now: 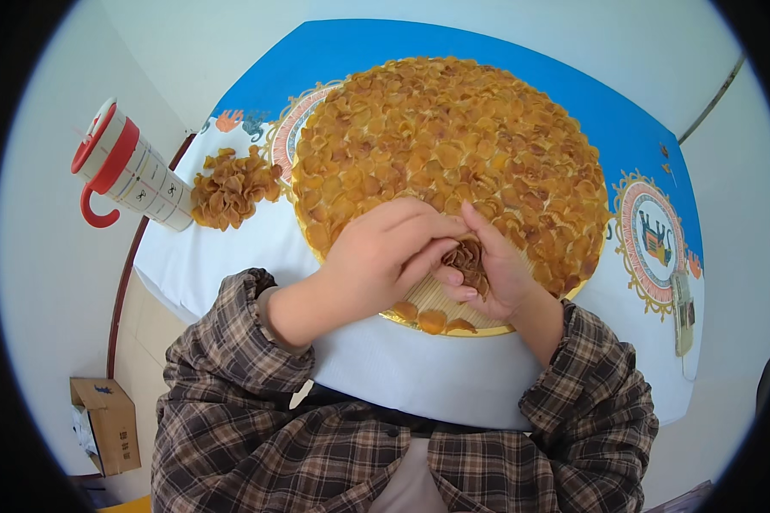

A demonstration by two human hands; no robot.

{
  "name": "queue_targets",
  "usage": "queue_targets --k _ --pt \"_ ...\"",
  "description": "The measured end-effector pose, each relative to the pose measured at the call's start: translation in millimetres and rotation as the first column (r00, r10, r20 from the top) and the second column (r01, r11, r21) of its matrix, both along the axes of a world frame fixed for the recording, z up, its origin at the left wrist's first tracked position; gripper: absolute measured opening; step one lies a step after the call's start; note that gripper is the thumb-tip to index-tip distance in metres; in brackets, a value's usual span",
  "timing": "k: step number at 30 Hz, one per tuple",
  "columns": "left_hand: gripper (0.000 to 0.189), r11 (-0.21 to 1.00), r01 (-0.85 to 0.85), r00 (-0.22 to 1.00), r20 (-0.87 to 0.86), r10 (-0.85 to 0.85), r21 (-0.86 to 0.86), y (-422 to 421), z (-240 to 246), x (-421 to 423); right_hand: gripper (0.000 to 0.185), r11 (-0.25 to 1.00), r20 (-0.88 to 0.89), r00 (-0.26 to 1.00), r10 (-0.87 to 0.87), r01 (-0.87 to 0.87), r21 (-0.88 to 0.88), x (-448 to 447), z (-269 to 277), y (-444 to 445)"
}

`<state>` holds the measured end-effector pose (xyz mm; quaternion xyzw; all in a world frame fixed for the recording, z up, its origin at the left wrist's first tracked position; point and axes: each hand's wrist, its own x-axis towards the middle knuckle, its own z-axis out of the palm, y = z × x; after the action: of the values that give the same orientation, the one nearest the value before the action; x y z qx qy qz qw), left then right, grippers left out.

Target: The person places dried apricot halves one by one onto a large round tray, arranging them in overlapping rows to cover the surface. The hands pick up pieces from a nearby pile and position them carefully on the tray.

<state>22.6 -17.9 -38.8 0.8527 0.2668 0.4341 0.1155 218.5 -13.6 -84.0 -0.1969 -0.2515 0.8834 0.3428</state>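
Note:
Before me, my right hand (504, 269) cradles a flower-shaped bundle of brown dried slices (467, 260), its fingers curled around the bundle. My left hand (385, 250) reaches in from the other side, thumb and fingers closed at the bundle's upper left edge. Parts of the bundle are hidden by my fingers. Both hands are over the near part of a large round woven tray (439, 298) with a gold rim. Thin amber-brown dried slices (449, 147) cover most of it in overlapping layers. A few loose slices (432, 322) lie along the near rim, where bare weave shows.
A heap of brown petal-like slices (231, 189) lies left of the tray. Beside it stands a patterned tumbler with a red handle (135, 167). A phone (683, 314) rests at the right on the blue-and-white tablecloth (417, 375). A cardboard box (112, 423) is on the floor, lower left.

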Motion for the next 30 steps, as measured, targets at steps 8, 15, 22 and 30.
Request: queue_targets --k 8,15,22,30 --pt "0.014 0.936 -0.157 0.980 0.067 0.187 -0.315 7.5 5.1 -11.8 0.049 0.998 -0.066 0.997 -0.034 0.031 -0.046 -1.7 0.9 1.3" --pt "0.016 0.845 -0.227 0.973 -0.068 0.223 -0.484 19.2 14.8 -28.4 0.043 0.996 -0.148 0.986 -0.072 0.065 -0.053 1.3 0.1 -1.6" --pt "0.012 0.863 -0.280 0.955 -0.218 0.203 -0.420 14.7 7.0 -23.2 0.037 0.998 -0.124 0.990 -0.062 0.062 -0.005 4.1 1.5 -5.3" --pt "0.008 0.907 -0.350 0.916 -0.289 0.278 -0.236 13.0 -5.3 -9.9 0.019 0.763 0.448 0.855 -0.263 -0.100 0.639 -3.8 16.1 -25.9"
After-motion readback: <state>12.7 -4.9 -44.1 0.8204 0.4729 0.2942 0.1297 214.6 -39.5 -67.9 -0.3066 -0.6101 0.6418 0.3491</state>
